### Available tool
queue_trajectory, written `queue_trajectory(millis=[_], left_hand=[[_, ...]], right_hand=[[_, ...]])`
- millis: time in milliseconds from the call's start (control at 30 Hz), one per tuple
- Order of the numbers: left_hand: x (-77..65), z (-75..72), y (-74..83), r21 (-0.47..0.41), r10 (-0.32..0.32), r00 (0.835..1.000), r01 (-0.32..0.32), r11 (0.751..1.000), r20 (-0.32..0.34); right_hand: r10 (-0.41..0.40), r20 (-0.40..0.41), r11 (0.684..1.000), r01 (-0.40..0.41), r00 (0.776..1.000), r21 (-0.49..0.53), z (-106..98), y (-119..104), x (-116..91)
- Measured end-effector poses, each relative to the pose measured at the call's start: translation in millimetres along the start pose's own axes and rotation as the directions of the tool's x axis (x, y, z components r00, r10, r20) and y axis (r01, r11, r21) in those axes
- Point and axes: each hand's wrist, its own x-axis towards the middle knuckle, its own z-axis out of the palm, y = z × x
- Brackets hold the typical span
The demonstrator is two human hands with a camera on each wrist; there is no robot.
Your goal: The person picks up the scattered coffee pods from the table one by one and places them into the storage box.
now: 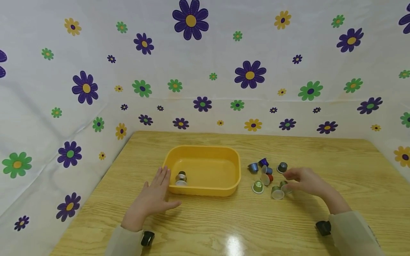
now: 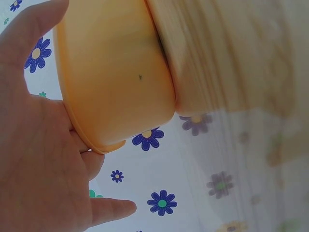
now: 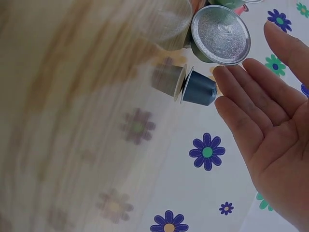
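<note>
My left hand (image 1: 150,199) lies at the left side of a yellow plastic tray (image 1: 205,191), fingers fairly straight at its rim and thumb spread away. In the left wrist view, the fingers reach behind the tray wall (image 2: 116,82). Coffee capsules (image 1: 181,182) lie in the tray's near left corner. My right hand (image 1: 305,183) hovers at the right edge of a loose capsule group, fingers lightly bent with nothing between them. Its fingertips are close to a dark grey-blue capsule (image 3: 199,88) and a green capsule with a silver lid (image 3: 221,35).
Several more capsules lie right of the tray, among them a light green one (image 1: 257,187), a red one (image 1: 266,179) and blue ones (image 1: 253,168). The wooden table (image 1: 205,227) meets a white flower-print cloth (image 1: 217,46) behind and at both sides.
</note>
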Motion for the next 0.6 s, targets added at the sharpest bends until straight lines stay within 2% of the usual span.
queue_trajectory(millis=[600], left_hand=[[-0.4, -1.7, 1.7, -0.01, -0.001, 1.0, 0.001, 1.0, 0.002]], right_hand=[[0.0, 0.06, 1.0, 0.0, 0.998, -0.009, 5.3, 4.6, 4.0]])
